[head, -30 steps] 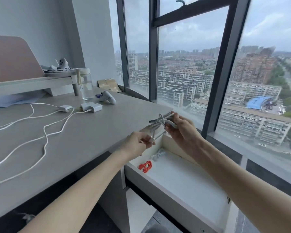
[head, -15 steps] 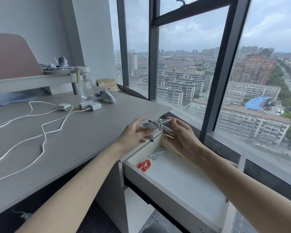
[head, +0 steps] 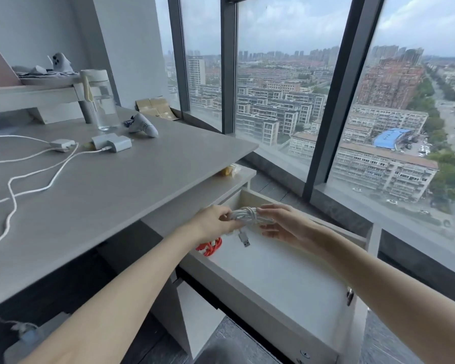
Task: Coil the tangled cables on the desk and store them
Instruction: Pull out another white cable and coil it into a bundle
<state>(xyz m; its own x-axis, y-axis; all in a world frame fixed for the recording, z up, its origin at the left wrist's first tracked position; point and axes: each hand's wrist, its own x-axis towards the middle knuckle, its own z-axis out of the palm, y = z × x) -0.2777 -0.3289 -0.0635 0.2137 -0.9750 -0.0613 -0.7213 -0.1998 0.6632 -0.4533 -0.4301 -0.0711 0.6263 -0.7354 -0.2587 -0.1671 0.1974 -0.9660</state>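
A coiled white cable (head: 248, 216) hangs over the far end of the open drawer (head: 279, 274), its USB plug dangling below. My left hand (head: 214, 222) grips the bundle's left end. My right hand (head: 281, 223) touches the right end with its fingers spread, so its hold is unclear. A coiled orange cable (head: 211, 247) lies in the drawer, partly hidden by my left wrist. Loose white cables (head: 32, 177) still sprawl across the grey desk (head: 132, 185), running to white chargers (head: 113, 143).
A water bottle (head: 100, 101), a white controller (head: 142, 125) and a raised shelf (head: 29, 94) stand at the back of the desk. Brown packets (head: 155, 107) lie by the window. A power strip (head: 29, 337) sits on the floor below.
Both hands have lowered the coiled white cable from desk-edge height down into the drawer opening. The camera tilted down, and my right hand's fingers have opened out.
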